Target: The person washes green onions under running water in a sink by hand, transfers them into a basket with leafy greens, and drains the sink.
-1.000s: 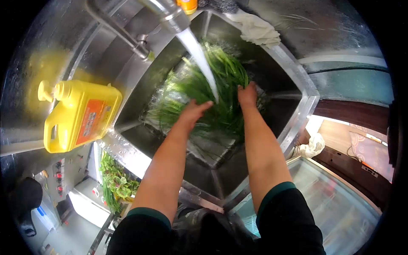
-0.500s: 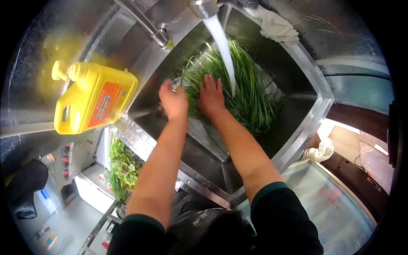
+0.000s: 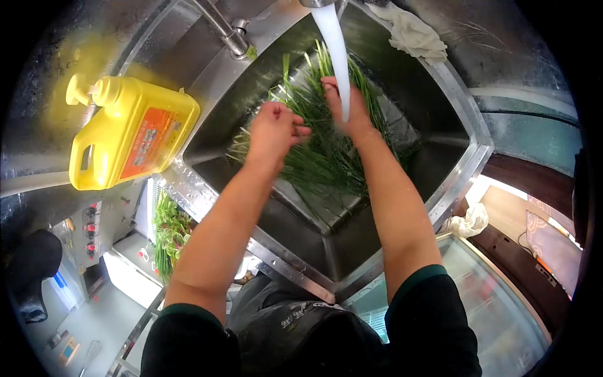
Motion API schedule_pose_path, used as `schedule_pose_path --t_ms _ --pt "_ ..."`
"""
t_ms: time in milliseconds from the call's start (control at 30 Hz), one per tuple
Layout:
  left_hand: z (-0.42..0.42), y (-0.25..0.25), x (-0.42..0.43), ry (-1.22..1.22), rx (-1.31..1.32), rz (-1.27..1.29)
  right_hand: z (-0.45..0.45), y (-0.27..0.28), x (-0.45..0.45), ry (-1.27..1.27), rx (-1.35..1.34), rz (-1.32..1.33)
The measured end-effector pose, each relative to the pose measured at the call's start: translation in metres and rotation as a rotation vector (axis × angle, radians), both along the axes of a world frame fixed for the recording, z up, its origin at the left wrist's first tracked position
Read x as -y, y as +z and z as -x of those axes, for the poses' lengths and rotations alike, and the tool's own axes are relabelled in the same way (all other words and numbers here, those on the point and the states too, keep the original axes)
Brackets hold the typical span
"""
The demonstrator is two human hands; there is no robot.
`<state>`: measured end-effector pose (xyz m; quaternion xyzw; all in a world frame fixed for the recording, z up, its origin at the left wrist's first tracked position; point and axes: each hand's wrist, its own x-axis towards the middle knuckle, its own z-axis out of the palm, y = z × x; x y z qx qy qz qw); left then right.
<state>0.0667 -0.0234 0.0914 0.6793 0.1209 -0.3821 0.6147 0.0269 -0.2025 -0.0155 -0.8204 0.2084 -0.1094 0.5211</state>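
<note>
Long green chives point(image 3: 314, 166) with pale stem ends lie in water in a steel sink point(image 3: 402, 217). My right hand point(image 3: 349, 108) is closed round part of the bunch, under the stream of water point(image 3: 335, 47) from the tap. Its fingers are partly hidden by leaves and water. Over the left part of the chives, my left hand point(image 3: 275, 133) has its fingers bent inward; whether stems are between them is hidden.
A yellow jug point(image 3: 135, 132) with a pump stands on the sink's left ledge. A white cloth point(image 3: 414, 34) hangs over the back right rim, and another cloth point(image 3: 470, 220) lies at the right. Leafy greens point(image 3: 171, 232) sit at lower left. A glass-topped cabinet point(image 3: 468, 295) is at lower right.
My right hand has moved away from me and rightward, under the stream, and closed round chives. My left hand has shifted slightly right with fingers curled. The chives are spread more to the left.
</note>
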Motion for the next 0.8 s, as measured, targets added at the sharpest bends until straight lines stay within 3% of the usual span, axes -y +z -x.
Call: schedule_pose_path --t_ms 100,167,200,233,333,400,433,500,533,567,667,700,800 --pt "0.034 -0.016 -0.001 0.375 -0.175 0.232 -0.009 -0.010 0.007 0.065 -0.046 -0.341" --pt "0.068 -0.018 0.009 0.275 0.240 -0.204 -0.006 -0.023 -0.011 0.173 0.042 0.233" --pt "0.065 -0.036 -0.012 0.108 0.266 -0.211 -0.004 -0.027 -0.023 0.220 0.087 0.522" --pt "0.061 -0.054 -0.033 -0.054 0.303 -0.210 0.001 -0.004 -0.034 0.305 0.014 0.458" --pt "0.078 -0.025 -0.062 -0.960 0.582 -0.311 0.007 0.022 -0.062 0.442 0.080 0.573" --pt "0.094 0.005 -0.060 -1.461 0.379 -0.392 0.012 0.041 -0.087 0.718 -0.053 0.594" --pt "0.105 0.011 -0.063 -1.522 0.347 -0.401 0.015 0.047 -0.097 0.855 -0.119 0.604" --pt "0.115 0.019 -0.067 -1.639 0.304 -0.425 0.024 0.004 -0.124 0.800 0.140 0.858" --pt "0.116 0.019 -0.068 -1.645 0.357 -0.443 0.032 -0.016 -0.134 0.764 0.268 0.980" --pt "0.116 0.017 -0.069 -1.652 0.418 -0.460 0.037 -0.023 -0.135 0.973 0.109 1.008" --pt "0.101 -0.005 -0.067 -1.528 0.425 -0.426 0.017 -0.032 -0.120 0.883 -0.151 0.957" --pt "0.099 -0.014 -0.071 -1.462 0.378 -0.400 0.001 -0.032 -0.111 0.734 -0.272 1.020" --pt "0.079 -0.037 -0.070 -0.408 -0.185 -0.270 -0.003 -0.034 -0.076 0.013 -0.426 0.445"
